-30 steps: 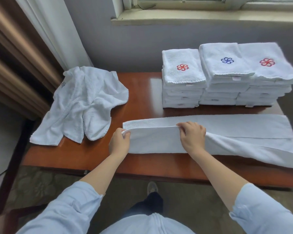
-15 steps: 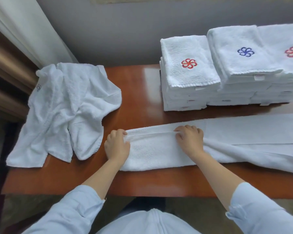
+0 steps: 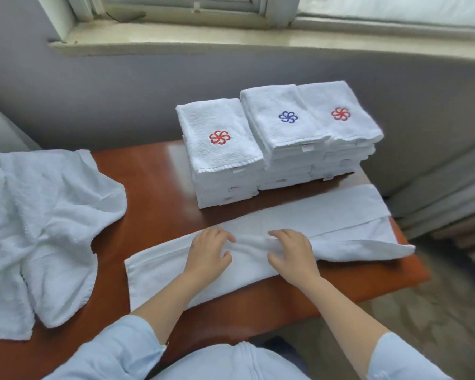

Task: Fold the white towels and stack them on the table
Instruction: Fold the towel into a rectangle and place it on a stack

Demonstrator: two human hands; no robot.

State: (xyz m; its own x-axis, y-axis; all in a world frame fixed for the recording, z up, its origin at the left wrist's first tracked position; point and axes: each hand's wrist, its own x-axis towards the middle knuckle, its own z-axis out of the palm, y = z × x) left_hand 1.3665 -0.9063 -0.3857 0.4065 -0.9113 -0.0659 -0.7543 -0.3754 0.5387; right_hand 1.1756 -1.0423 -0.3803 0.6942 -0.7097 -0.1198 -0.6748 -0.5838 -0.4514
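The desk [image 3: 154, 182] has free wood in the middle, between the crumpled towel heap [image 3: 47, 215] on the left and the three folded stacks at the back right. A narrow strip of wood is also free along the front edge. The long towel [image 3: 340, 212] lies across the front of the desk, and its right end reaches the right edge of the desk.

The picture border cuts off the left part of the heap. The far sides of the stacks are hidden behind their own tops. The cloth between the two hands is blurred.

The long towel is white and folded lengthwise into a band. At the right end the upper layer is not aligned and the lower layer shows. The left grip [image 3: 207, 252] rests on the band with fingers spread, holding nothing. The right grip [image 3: 292, 252] lies beside it, also flat and spread, and a small wrinkle rises between them. The left stack [image 3: 220, 149] and the right stack [image 3: 340, 116] show a red flower; the middle stack [image 3: 283, 124] shows a blue one.
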